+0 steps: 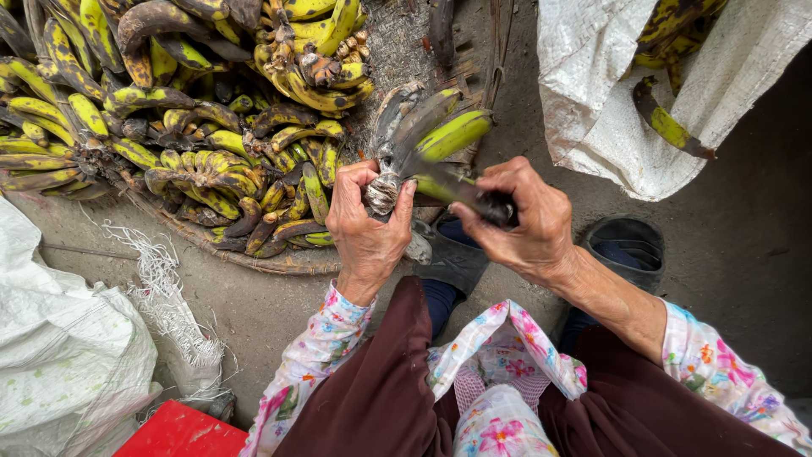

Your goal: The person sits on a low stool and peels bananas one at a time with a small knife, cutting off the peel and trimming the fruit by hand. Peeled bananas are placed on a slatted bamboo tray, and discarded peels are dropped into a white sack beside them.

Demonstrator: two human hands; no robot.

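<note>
Green, black-blotched banana bunch [423,140] gripped by both hands.

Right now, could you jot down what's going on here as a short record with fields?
left hand: grips the stalk end of a small banana bunch
right hand: closed around one dark-tipped banana of that bunch
bananas: green-yellow, black-spotted
basket: flat woven tray heaped with more bunches
sacks: white woven sack upper right, bananas inside
ground: bare concrete
</note>
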